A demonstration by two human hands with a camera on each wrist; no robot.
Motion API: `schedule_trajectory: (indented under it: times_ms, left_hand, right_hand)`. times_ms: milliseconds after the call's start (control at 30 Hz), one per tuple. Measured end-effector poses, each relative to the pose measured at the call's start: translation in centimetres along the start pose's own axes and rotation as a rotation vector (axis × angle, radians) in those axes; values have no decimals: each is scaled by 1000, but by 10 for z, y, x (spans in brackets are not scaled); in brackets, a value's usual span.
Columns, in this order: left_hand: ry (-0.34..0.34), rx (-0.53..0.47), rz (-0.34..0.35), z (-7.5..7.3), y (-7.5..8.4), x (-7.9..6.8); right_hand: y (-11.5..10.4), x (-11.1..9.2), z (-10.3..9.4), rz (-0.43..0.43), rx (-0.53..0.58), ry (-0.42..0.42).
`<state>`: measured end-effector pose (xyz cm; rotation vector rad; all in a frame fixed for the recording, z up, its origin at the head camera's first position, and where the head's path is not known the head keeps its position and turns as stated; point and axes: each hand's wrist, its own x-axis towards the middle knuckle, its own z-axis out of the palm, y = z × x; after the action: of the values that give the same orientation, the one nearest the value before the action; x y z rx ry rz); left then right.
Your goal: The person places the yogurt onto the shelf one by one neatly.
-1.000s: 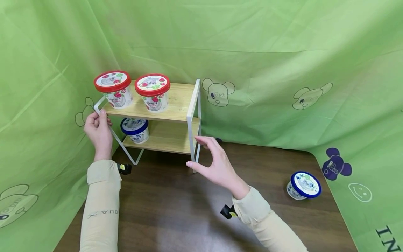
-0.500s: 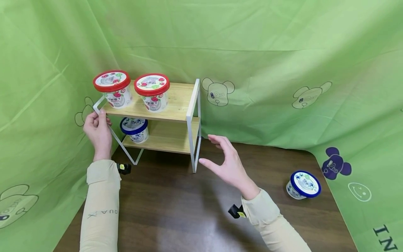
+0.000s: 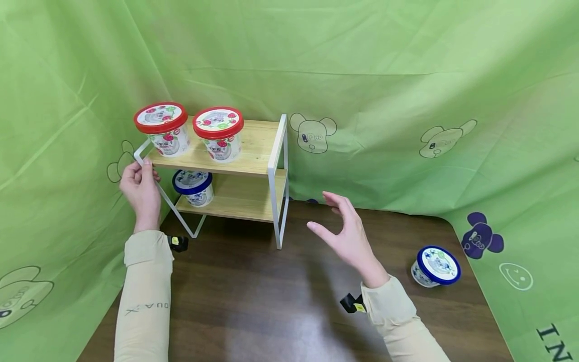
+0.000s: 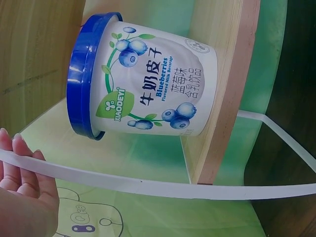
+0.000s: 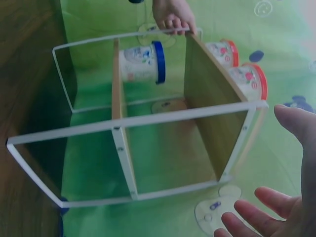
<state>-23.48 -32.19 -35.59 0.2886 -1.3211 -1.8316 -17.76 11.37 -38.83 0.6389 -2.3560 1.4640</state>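
A two-tier wooden shelf (image 3: 258, 146) with a white metal frame stands at the back left. My left hand (image 3: 141, 195) grips the frame's upper left corner; in the left wrist view its fingers (image 4: 22, 170) lie behind the white bar (image 4: 148, 186). On the top board sit two red-lidded strawberry tubs, the left tub (image 3: 169, 141) and the right tub (image 3: 223, 146). A blue-lidded blueberry tub (image 4: 158, 84) stands upright at the left of the lower board. My right hand (image 3: 348, 239) hovers right of the shelf, thumb and fingers spread, holding nothing.
Another blue-lidded tub (image 3: 436, 266) stands on the dark wooden tabletop (image 3: 271, 306) at the far right, near the cloth's edge. Green cloth (image 3: 384, 100) with bear drawings closes in the back and both sides.
My right hand has moved right, away from the shelf's right side, its fingers still spread. The left hand keeps its grip on the frame; shelf and tubs have stayed put.
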Motion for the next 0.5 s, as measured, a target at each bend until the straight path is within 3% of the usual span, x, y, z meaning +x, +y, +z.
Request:
schedule_trajectory:
  times_ms: [233,500]
  left_hand:
    - [1,21,15,0,-1,-1]
    - [2,12,28,0,-2,0]
  right_hand:
    - [15,-8,-13,64,-39,29]
    - [31,-18,-30,197,-92,48]
